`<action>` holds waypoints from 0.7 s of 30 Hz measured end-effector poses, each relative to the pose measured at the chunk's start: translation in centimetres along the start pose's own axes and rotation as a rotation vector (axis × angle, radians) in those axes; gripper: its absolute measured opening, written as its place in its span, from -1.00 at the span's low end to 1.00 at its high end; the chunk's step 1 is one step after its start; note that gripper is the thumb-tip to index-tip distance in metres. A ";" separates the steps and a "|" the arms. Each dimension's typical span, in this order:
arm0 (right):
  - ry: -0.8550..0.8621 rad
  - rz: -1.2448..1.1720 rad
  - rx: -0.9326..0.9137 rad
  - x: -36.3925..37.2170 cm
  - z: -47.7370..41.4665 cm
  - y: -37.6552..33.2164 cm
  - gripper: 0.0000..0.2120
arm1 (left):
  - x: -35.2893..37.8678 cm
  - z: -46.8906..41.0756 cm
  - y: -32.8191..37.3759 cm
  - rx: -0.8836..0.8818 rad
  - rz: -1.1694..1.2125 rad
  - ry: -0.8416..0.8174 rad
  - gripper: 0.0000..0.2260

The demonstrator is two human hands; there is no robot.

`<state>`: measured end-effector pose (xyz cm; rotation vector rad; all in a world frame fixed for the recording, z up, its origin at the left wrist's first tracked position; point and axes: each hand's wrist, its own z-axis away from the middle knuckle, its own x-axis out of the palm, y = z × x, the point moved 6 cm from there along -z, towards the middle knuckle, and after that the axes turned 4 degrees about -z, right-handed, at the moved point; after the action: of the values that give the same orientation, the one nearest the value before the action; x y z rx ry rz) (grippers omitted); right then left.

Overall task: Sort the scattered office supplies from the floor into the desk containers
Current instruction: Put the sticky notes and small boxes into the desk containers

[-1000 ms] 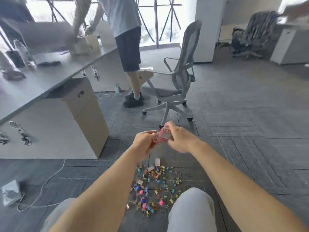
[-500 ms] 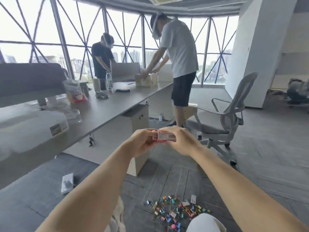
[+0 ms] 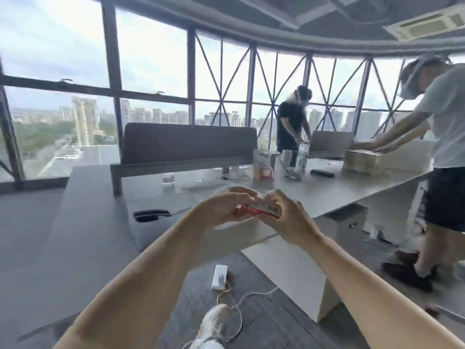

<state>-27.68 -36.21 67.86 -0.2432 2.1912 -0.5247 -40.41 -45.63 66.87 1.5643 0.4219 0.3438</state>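
Note:
A small red and white box (image 3: 264, 209) is held up in front of me over the edge of the grey desk (image 3: 327, 195). My left hand (image 3: 221, 210) grips its left end with curled fingers. My right hand (image 3: 289, 217) grips its right end, thumb on top. The scattered supplies on the floor are out of view. Any containers on the desk behind my hands are blurred.
A grey divider panel (image 3: 186, 144) stands on the desk, with a snack bag (image 3: 263, 165), bottles (image 3: 303, 154) and a cardboard box (image 3: 362, 159) further along. Two people (image 3: 292, 122) (image 3: 442, 137) work at the far end. A white adapter (image 3: 219, 277) and cable lie on the floor.
My view has swung up and left from the floor pile to the desk top. Both hands keep hold of the small box, now over the desk edge.

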 end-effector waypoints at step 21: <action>-0.610 -0.024 -0.267 20.9 -22.1 -4.5 -0.68 | -25.9 -3.9 -2.8 -0.106 -1.038 0.163 -0.58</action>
<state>-58.01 -41.27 67.40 -0.5011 1.6530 -0.1345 -65.29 -54.25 65.24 1.0369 1.2381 -0.3126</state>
